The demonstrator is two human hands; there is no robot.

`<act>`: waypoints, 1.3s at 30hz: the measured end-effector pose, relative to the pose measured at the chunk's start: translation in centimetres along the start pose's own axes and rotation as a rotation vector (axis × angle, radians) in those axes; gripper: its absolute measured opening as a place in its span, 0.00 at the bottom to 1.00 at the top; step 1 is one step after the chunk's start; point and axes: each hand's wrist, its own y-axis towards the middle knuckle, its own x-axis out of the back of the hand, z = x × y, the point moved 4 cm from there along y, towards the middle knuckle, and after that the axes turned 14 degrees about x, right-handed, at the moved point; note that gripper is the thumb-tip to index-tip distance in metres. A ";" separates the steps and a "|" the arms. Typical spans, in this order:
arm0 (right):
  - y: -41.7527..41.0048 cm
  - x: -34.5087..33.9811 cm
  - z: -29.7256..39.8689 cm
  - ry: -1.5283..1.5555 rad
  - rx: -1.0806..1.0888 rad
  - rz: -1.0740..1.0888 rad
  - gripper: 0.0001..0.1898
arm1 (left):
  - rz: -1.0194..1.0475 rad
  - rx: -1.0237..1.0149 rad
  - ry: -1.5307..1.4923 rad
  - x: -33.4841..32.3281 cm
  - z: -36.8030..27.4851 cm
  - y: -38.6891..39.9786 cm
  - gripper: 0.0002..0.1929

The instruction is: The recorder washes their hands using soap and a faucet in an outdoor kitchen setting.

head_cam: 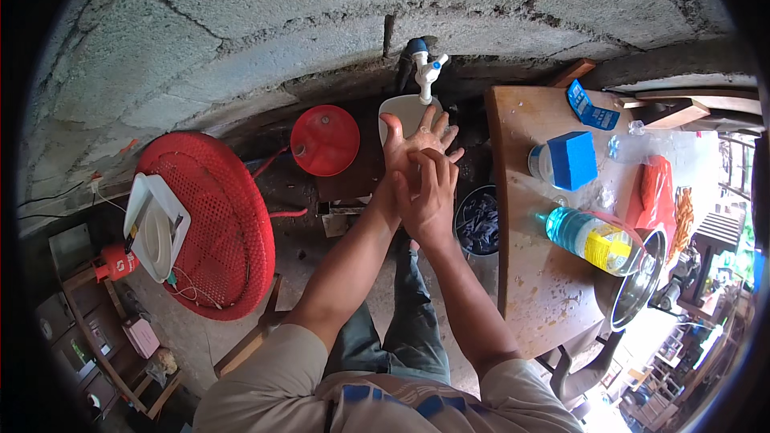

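Note:
My left hand is stretched out palm up with its fingers spread, and some foam or wetness shows on the skin. The fingers of my right hand are bent and touch the left palm near its heel; no object shows in either hand. Just beyond the fingers a white plastic faucet sticks out from the wall. Under its spout stands a whitish plastic container, partly covered by my left hand.
A red basin is left of the container, with a big red woven basket farther left. At right, a wooden table holds a blue sponge, a bottle of blue liquid and a metal bowl. A bucket holds dark contents.

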 end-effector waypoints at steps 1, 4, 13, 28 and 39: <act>0.1 0.0 -0.1 0.000 -0.001 0.001 0.28 | 0.000 0.001 -0.001 -0.1 0.0 0.0 0.70; 1.2 0.9 -0.1 -0.002 -0.044 -0.083 0.24 | -0.022 -0.010 0.038 -0.3 -0.3 0.1 0.70; 0.2 0.2 0.3 0.031 0.000 0.013 0.28 | 0.017 -0.013 0.056 -0.8 -0.2 -0.2 0.70; -1.3 -0.4 0.9 0.333 0.045 -0.046 0.32 | 0.038 -0.040 -0.120 -1.6 -0.6 1.1 0.65; 1.4 -6.1 -7.8 -0.866 -0.244 -0.122 0.23 | -0.142 -0.064 0.252 5.5 4.0 0.8 0.42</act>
